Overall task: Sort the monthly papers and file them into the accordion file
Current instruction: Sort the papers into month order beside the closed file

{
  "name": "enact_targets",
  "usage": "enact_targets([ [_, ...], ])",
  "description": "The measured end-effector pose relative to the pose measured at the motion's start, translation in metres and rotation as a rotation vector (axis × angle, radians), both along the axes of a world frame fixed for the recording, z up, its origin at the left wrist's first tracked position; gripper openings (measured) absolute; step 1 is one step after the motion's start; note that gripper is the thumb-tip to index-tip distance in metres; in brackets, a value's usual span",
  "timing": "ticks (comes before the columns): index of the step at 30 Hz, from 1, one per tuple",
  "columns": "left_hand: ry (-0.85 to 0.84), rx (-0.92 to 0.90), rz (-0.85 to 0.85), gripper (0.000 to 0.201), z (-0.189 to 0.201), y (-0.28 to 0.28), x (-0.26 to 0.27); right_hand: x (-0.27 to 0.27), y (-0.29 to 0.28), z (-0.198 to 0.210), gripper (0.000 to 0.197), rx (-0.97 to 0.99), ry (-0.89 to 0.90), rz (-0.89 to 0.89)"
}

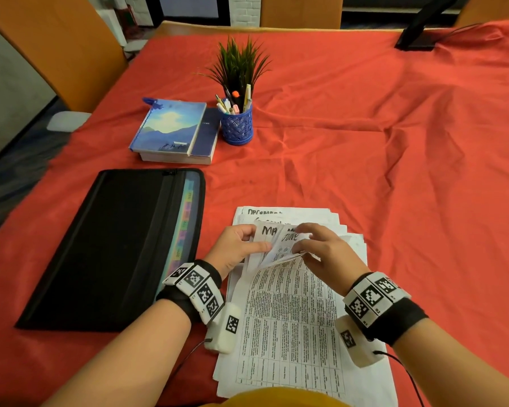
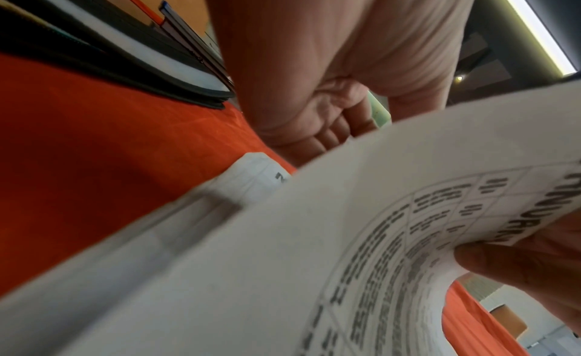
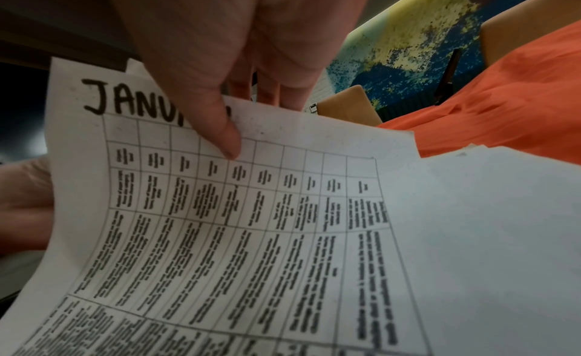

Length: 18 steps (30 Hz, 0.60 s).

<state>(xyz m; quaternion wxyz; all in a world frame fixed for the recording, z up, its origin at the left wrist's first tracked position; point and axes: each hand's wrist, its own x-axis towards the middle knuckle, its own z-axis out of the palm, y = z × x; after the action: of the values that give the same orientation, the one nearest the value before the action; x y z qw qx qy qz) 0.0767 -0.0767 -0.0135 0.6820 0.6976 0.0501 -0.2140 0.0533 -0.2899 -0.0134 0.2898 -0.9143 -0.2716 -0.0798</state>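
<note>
A loose pile of printed monthly papers (image 1: 291, 318) lies on the red cloth in front of me. Both hands lift the far ends of several sheets and fan them. My left hand (image 1: 256, 239) grips sheets headed "MA…" (image 1: 266, 230) and "JUNE" (image 1: 288, 237), thumb on top. My right hand (image 1: 300, 239) pinches the sheet headed "JANU…" (image 3: 220, 212), thumb (image 3: 226, 137) on its face and fingers behind. A "December" sheet (image 1: 265, 212) lies flat at the pile's far end. The black accordion file (image 1: 115, 248) lies to the left, its coloured tabs (image 1: 185, 224) showing along its right edge.
Two stacked books (image 1: 174, 133), a blue pen holder (image 1: 237, 124) and a small green plant (image 1: 240, 66) stand behind the file and papers. A black stand (image 1: 420, 33) is at the far right. Wooden chairs border the table's left and far sides.
</note>
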Motion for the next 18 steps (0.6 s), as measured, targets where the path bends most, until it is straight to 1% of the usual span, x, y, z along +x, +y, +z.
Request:
enact_targets([
  [3,0.009,0.009,0.016,0.032,-0.0001,-0.0004,0.0008,0.0005,-0.0004,0.0022,0.026,0.023,-0.010,0.034],
  [7,0.019,-0.006,0.048,0.030,0.0015,-0.0015,0.0007,-0.0053,-0.0026,0.0079,0.025,0.024,0.036,0.015],
  [10,0.009,0.006,0.016,0.034,0.0023,-0.0016,0.0009,-0.0070,-0.0033,0.0092,0.027,0.030,0.046,0.017],
  [12,0.008,0.005,-0.020,0.033,0.0036,-0.0027,0.0007,-0.0061,-0.0031,0.0094,0.029,0.011,0.043,0.030],
  [15,-0.004,-0.001,-0.020,0.031,0.0043,-0.0034,0.0001,-0.0045,-0.0031,0.0089,0.026,0.015,0.024,0.037],
  [18,-0.003,-0.006,0.054,0.030,0.0012,-0.0005,0.0022,-0.0062,-0.0036,0.0075,0.023,0.008,-0.061,0.013],
])
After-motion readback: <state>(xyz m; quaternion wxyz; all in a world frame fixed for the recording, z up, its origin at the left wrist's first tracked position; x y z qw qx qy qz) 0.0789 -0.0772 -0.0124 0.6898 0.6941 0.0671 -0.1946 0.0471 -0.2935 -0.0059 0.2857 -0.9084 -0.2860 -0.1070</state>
